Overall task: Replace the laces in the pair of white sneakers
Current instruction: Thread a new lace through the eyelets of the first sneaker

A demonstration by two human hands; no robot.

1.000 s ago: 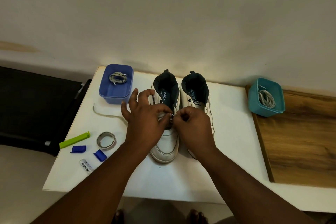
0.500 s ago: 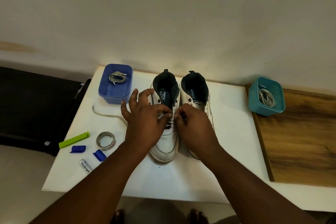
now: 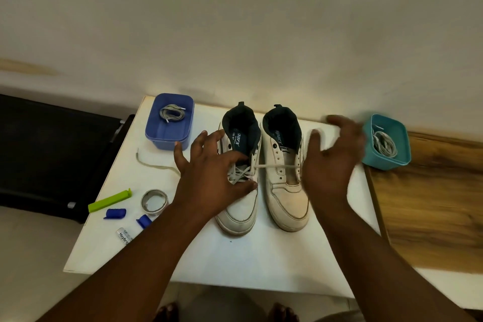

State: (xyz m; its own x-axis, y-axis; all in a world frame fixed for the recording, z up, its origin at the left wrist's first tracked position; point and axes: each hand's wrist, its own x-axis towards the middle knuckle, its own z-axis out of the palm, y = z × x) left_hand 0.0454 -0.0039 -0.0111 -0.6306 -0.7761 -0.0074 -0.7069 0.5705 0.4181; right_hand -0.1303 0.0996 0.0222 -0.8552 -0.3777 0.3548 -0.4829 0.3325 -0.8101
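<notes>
We saw two white leather sneakers with dark blue linings standing side by side on a white rectangular table [image 3: 235,256], toes toward the person. The left hand [image 3: 211,172] rested on the left white sneaker [image 3: 239,206], its thumb and forefinger curved around the crossed grey-white lace [image 3: 239,174] over the tongue, while the other fingers spread toward the heel. From that shoe's eyelets a taut stretch of the lace ran rightward across the right white sneaker [image 3: 286,191], which showed bare eyelets along its visible side. The right hand [image 3: 330,159] hovered past the right shoe's outer edge, blurred, with thumb and fingers spread; the lace reached its palm, yet we could not tell how it was held, or whether the fingers closed on it.

A loose end of lace [image 3: 154,163] trailed over the table left of the left hand. Behind it stood a blue rectangular plastic tub [image 3: 170,136] holding a coiled grey lace [image 3: 172,114]. At the table's right edge, close to the right hand, sat a teal plastic tub [image 3: 386,159] with a bundle of whitish laces [image 3: 384,144], partly over a brown wooden surface [image 3: 431,204].

Near the left front corner lay a lime-green plastic clip [image 3: 109,200], a grey roll of tape [image 3: 154,201], two small blue plastic caps [image 3: 115,213], and a white labelled tube [image 3: 123,235], partly hidden by the left forearm.
</notes>
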